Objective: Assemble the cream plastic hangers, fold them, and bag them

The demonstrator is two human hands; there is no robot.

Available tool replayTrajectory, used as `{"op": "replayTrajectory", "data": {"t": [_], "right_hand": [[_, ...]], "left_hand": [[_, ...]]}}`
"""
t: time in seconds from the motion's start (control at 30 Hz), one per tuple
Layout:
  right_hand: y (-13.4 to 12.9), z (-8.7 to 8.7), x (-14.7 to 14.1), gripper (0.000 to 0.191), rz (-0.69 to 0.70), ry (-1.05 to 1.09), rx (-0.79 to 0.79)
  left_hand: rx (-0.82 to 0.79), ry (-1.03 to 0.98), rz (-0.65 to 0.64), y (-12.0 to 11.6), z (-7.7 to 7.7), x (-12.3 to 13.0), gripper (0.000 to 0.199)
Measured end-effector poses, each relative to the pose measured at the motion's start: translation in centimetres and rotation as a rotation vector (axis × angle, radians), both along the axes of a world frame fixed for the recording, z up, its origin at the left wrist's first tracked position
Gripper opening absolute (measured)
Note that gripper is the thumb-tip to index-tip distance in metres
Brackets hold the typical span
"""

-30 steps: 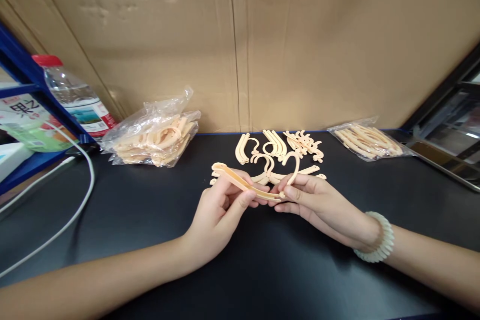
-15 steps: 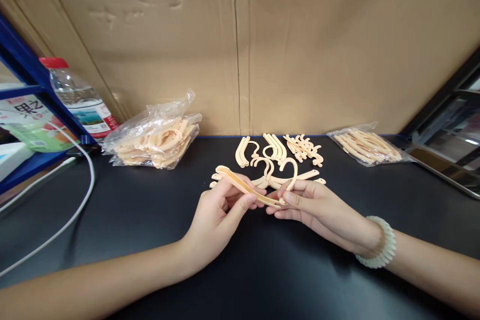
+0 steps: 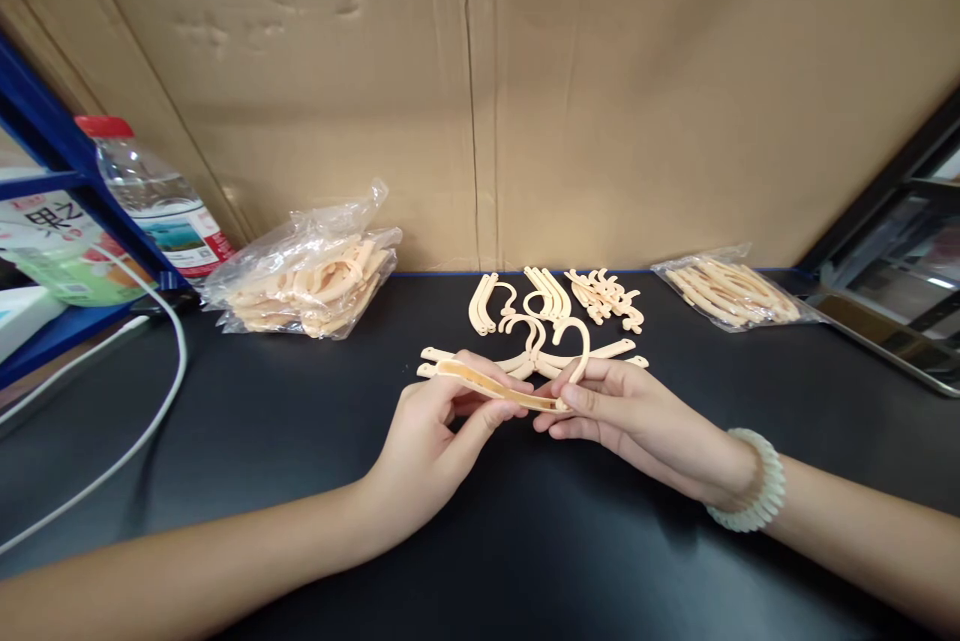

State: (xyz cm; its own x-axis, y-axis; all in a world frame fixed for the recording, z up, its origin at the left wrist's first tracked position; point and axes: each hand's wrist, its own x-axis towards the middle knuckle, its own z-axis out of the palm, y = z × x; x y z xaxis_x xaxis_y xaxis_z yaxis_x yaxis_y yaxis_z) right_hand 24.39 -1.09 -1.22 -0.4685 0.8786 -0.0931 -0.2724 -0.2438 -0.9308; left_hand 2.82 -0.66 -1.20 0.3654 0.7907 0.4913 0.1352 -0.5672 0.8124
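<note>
My left hand (image 3: 442,426) is closed on a curved cream hanger arm (image 3: 480,382), whose hollow side faces me. Between the fingers of my right hand (image 3: 626,406) is a hanger hook (image 3: 577,346), its curve standing upward. The inner end of the arm meets the base of the hook at my right fingertips; whether they are joined I cannot tell. Just behind my hands lie assembled hangers (image 3: 592,357), partly covered by my fingers. Farther back are loose hanger arms (image 3: 553,296) and a heap of loose hooks (image 3: 606,297).
A clear plastic bag of hanger parts (image 3: 307,281) lies at the back left, another bag (image 3: 731,291) at the back right. On the left are a water bottle (image 3: 165,206) and a white cable (image 3: 178,361). Cardboard (image 3: 637,101) walls off the back of the black table (image 3: 480,561).
The outer end of the hanger arm in my left hand has dipped, so it lies flatter. The hook in my right hand has shifted slightly left. Both grips stay the same.
</note>
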Motion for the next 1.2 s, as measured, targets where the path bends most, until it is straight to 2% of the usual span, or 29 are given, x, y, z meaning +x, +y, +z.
{"op": "replayTrajectory", "data": {"t": [0.33, 0.6, 0.9, 1.0, 1.2], "right_hand": [[0.11, 0.13, -0.01, 0.018, 0.009, 0.004, -0.022], [0.22, -0.18, -0.02, 0.017, 0.035, -0.028, 0.051], [0.15, -0.49, -0.14, 0.018, -0.006, -0.029, 0.054], [0.03, -0.47, -0.17, 0.017, -0.033, -0.029, 0.040], [-0.17, -0.02, 0.02, 0.021, -0.055, -0.090, 0.024]], "left_hand": [[0.010, 0.002, 0.022, 0.03, -0.13, -0.01, 0.011], [0.215, 0.142, 0.024, -0.11, 0.41, 0.02, 0.018], [0.309, 0.130, 0.005, -0.16, 0.23, 0.02, 0.013], [0.261, 0.116, 0.016, -0.26, 0.04, -0.02, 0.013], [0.004, -0.043, 0.040, -0.31, 0.00, 0.09, 0.006]]}}
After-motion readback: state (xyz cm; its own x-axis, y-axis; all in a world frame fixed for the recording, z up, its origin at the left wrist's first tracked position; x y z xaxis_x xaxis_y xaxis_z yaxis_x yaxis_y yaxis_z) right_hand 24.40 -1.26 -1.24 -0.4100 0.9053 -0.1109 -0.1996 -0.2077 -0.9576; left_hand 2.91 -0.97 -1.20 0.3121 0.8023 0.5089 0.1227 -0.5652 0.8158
